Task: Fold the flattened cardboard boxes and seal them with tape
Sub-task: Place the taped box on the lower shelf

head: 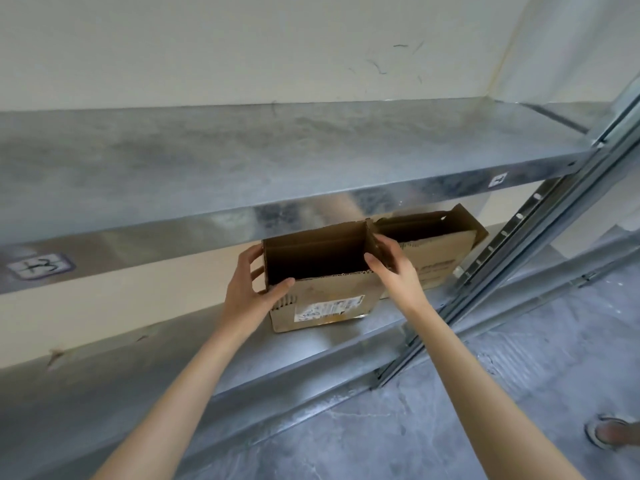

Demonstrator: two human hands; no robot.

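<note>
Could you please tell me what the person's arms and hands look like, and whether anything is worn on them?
The left forearm and right forearm are bare, with no sleeves in view. The left hand and right hand wear no gloves, and no watch, bracelet or ring shows.

Toward the right end of the lower shelf (329,344) stands an open box (325,292), with a second box (429,251) just right of it and further back, near the upright (519,258). The left hand (249,292) grips the open box's left wall, the right hand (394,268) its right wall.
</note>
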